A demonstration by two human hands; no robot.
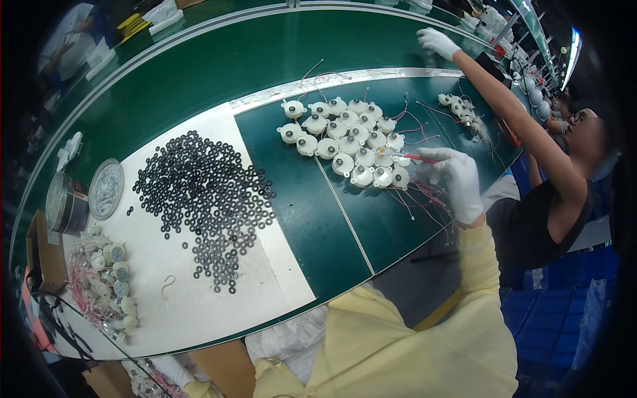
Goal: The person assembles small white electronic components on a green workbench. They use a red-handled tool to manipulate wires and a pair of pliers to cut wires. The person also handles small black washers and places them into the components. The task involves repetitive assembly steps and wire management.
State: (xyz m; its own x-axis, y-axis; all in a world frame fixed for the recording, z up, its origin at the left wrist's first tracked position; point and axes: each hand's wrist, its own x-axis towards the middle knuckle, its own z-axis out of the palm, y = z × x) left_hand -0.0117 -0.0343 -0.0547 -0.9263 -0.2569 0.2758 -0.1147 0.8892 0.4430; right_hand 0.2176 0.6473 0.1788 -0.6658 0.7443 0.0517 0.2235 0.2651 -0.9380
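Note:
My right hand [458, 179], in a white glove, is closed around a slim red-handled brush [424, 158]. Its pale tip reaches the right side of a cluster of round white motors [348, 144]. These stand close together on the green tabletop, dark pieces at their centres, with thin red and white wires trailing off. At the lower left, below the table edge, my white-gloved left hand [169, 369] is beside more wired motors [142, 383]. Its fingers are hidden, so I cannot see whether it holds anything.
Many black rubber rings [199, 179] lie spread over a white sheet [159, 265]. At its left are a metal tin [66, 202], a round lid [106, 189], a cardboard box [45, 255] and piled motors [106, 278]. A co-worker's gloved hand [438, 43] extends over the conveyor [371, 40].

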